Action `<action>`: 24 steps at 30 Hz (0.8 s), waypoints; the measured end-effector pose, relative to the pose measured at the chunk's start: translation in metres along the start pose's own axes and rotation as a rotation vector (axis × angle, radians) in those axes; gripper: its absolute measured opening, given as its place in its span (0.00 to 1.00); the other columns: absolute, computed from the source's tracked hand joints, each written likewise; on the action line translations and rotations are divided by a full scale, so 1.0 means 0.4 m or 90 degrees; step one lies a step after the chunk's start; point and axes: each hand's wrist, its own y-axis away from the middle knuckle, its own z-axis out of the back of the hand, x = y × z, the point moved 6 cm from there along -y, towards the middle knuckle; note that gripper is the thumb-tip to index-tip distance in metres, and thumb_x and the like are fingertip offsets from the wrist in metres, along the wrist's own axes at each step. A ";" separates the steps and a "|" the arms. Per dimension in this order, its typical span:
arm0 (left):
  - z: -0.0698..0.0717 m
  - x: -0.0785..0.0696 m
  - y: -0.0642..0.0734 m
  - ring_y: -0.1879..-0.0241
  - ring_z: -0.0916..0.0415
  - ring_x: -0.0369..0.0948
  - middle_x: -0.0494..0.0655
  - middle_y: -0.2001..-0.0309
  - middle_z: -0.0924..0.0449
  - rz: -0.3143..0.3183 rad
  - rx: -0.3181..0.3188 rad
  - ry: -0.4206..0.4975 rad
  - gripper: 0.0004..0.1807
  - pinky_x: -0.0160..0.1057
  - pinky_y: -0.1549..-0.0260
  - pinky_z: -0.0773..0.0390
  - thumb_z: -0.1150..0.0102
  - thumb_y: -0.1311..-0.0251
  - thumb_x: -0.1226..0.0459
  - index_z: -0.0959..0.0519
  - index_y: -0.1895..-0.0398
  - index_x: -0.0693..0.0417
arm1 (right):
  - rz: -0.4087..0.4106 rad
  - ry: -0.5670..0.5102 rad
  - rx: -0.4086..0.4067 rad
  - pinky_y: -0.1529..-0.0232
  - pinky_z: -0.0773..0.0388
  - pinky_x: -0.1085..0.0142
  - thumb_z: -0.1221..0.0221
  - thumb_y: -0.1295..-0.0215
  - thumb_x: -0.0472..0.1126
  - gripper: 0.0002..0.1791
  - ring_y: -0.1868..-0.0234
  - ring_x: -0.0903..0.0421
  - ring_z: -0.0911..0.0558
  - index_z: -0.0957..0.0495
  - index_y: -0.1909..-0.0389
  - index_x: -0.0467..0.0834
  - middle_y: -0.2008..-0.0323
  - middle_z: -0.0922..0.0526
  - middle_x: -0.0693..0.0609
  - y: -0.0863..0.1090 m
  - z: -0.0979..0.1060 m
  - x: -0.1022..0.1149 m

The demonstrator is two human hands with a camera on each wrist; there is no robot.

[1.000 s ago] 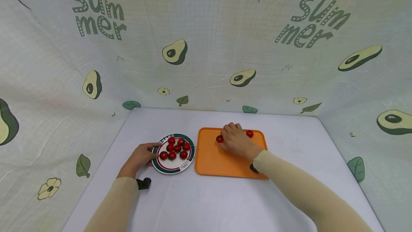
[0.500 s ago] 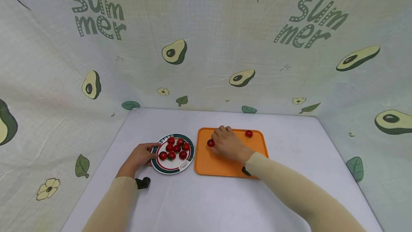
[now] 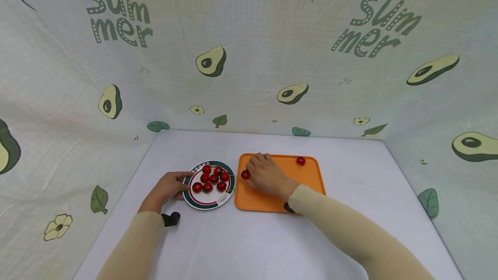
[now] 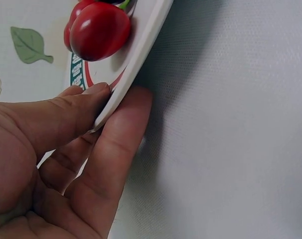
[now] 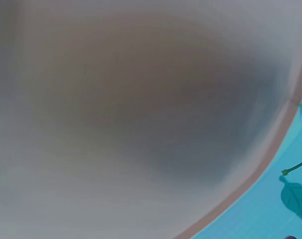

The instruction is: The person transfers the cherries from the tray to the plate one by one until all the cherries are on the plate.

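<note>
My left hand point(image 3: 168, 189) pinches the left rim of a round plate point(image 3: 204, 206), white with a dark green border. In the left wrist view the thumb point(image 4: 71, 114) lies over the rim and a finger point(image 4: 118, 144) is beneath it. Several red cherries point(image 3: 208, 187) sit on the plate. My right hand point(image 3: 266, 177), over the left part of an orange tray point(image 3: 253, 202), holds a dark red cherry point(image 3: 245, 174) at its fingertips. A thin green stem point(image 5: 295, 168) shows at the right edge of the right wrist view; most of that view is blurred.
One more cherry point(image 3: 301, 161) lies near the tray's back right corner. Plate and tray stand almost side by side on a white tabletop point(image 3: 233, 245). Behind and beside it hangs cloth point(image 3: 249, 55) printed with avocados and leaves.
My right hand has moved left across the tray with the cherry, closer to the plate. The left hand keeps its place on the plate's rim.
</note>
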 end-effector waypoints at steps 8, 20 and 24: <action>-0.001 -0.004 0.014 0.65 0.20 0.44 0.64 0.39 0.26 -0.002 0.003 0.014 0.29 0.37 0.67 0.14 0.34 0.32 0.70 0.24 0.27 0.54 | 0.016 0.009 0.001 0.44 0.27 0.55 0.42 0.25 0.59 0.20 0.48 0.49 0.26 0.19 0.52 0.45 0.53 0.20 0.50 -0.039 0.013 0.047; 0.000 -0.005 0.021 0.65 0.20 0.43 0.66 0.37 0.28 -0.009 0.002 0.016 0.29 0.37 0.66 0.14 0.35 0.31 0.70 0.25 0.27 0.55 | 0.050 0.030 0.000 0.48 0.27 0.59 0.43 0.26 0.63 0.23 0.49 0.53 0.26 0.18 0.51 0.47 0.53 0.19 0.53 -0.085 0.013 0.146; 0.000 -0.006 0.023 0.65 0.20 0.43 0.66 0.36 0.27 -0.011 0.003 0.015 0.29 0.36 0.66 0.14 0.35 0.31 0.70 0.25 0.27 0.55 | 0.081 0.047 0.009 0.46 0.27 0.59 0.44 0.26 0.64 0.25 0.48 0.53 0.26 0.19 0.47 0.48 0.49 0.18 0.53 -0.091 0.001 0.182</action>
